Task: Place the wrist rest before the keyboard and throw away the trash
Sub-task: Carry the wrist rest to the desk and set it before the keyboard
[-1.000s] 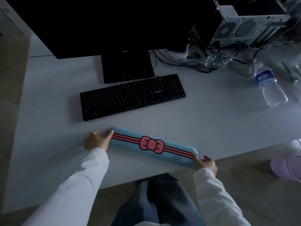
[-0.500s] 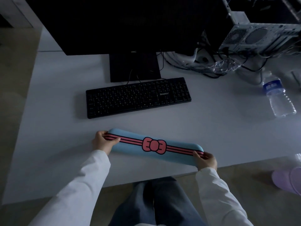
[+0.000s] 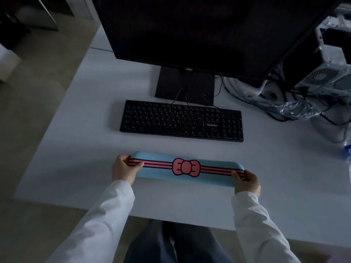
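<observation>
A long blue wrist rest (image 3: 161, 172) with pink stripes and a pink bow is held over the white desk (image 3: 76, 149), a short way nearer to me than the black keyboard (image 3: 182, 121) and roughly parallel to it. My left hand (image 3: 124, 168) grips its left end, thumb on top. Its right end is gripped by my right hand (image 3: 246, 183). A plastic water bottle (image 3: 348, 150) shows only as a blue-labelled sliver at the right edge. Crumpled clear plastic wrap (image 3: 296, 110) lies among the cables at the back right.
A dark monitor (image 3: 199, 35) on a black stand (image 3: 185, 84) rises right behind the keyboard. A computer case (image 3: 326, 76) and tangled cables (image 3: 256, 99) crowd the back right. The desk's near edge runs just above my knees (image 3: 176, 243).
Both hands have carried the wrist rest away from the desk's near edge toward the keyboard and straightened it. The view has shifted, pushing the bottle to the right edge.
</observation>
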Motion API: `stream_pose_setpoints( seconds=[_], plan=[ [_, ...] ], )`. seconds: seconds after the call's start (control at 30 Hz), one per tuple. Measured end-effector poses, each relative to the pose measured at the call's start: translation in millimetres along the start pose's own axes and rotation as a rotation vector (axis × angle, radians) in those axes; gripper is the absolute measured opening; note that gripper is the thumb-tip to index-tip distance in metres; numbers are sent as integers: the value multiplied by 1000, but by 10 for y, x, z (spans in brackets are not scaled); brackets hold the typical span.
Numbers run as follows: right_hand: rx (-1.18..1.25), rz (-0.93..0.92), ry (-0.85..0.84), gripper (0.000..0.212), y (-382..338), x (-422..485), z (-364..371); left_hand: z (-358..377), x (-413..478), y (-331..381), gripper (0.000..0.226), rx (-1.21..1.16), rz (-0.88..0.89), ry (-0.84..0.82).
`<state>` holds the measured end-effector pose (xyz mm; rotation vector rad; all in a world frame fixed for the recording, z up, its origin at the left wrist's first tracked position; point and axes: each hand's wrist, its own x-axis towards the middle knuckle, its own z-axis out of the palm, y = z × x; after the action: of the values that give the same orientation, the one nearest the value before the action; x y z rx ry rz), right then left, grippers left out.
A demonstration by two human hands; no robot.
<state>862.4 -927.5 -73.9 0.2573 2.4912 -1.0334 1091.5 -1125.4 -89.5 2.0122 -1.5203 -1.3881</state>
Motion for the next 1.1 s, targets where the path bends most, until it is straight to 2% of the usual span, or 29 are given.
stream_pose_setpoints(
  seconds=[0.13,0.27,0.33,0.4,0.53,0.6,0.67,0.77,0.87,1.1],
  plan=[
    [-72,-42,-10,43,-8,101,8,71,4,0,49,33,8,47],
    [-169,-73,121,50,55,103,34,103,-52,91,41,262,129,261],
    [-215,-282,193,49,79,62,79,161,-137,149,34,278,259,305],
    [-261,-525,191,54,81,-7,195,299,-229,162,30,276,448,276],
    [-374,-980,-34,50,56,-290,576,817,-444,133,38,415,784,5],
    [-420,-1119,-165,53,120,-355,813,1037,-482,81,40,545,911,-89],
    [-489,-1140,-230,59,215,-308,973,1168,-426,-21,46,710,954,-120],
    [-619,-1218,-164,64,331,-166,1049,1210,-279,-151,44,867,1042,-28],
    [-659,-1267,-113,64,406,-90,1012,1168,-193,-224,49,866,1056,55],
    [-729,-1102,-6,55,407,28,834,873,-24,-324,51,818,993,150]
  ],
)
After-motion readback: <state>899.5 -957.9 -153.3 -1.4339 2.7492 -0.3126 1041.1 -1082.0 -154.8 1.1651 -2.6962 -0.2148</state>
